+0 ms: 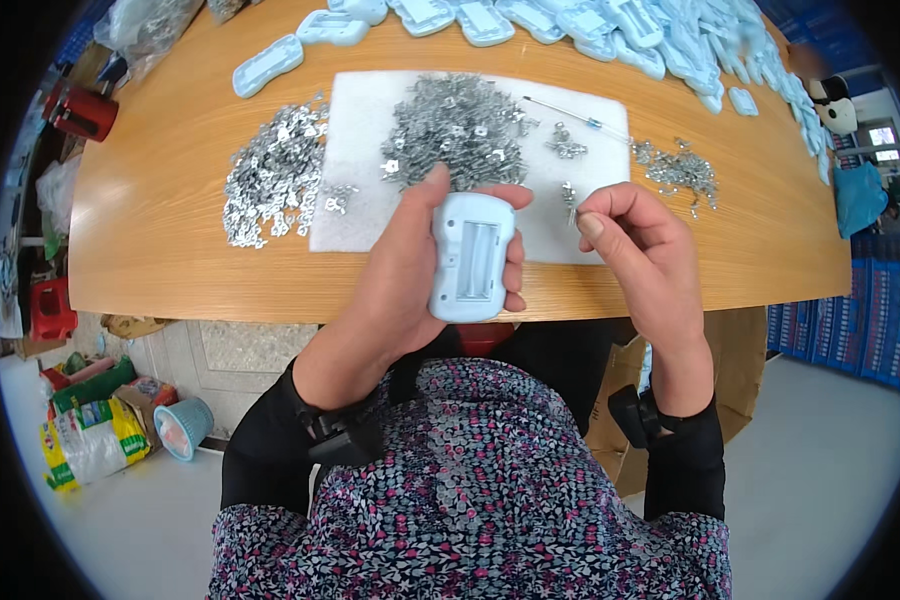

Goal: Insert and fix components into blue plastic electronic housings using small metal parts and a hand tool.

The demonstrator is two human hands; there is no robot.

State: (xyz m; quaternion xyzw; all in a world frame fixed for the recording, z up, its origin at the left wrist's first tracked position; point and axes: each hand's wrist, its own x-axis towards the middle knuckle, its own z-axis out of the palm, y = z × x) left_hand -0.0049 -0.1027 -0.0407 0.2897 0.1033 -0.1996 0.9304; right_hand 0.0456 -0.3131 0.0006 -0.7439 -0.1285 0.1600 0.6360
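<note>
Pale-blue plastic casing (pixel 473 257), gripped by left hand (pixel 402 258), partly hides fingers | right hand (pixel 652 262) pinches tiny metal piece (pixel 572 214), shape unclear | far rounded casings (pixel 635 22) cut off

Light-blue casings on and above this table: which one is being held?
The light-blue casing in the left hand, rectangular recess facing up. The other casings lie loose toward the far side of the table.

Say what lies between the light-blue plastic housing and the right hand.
Head view: fingertips of the left hand, white flat mat, then small silver metal parts by the right hand.
</note>
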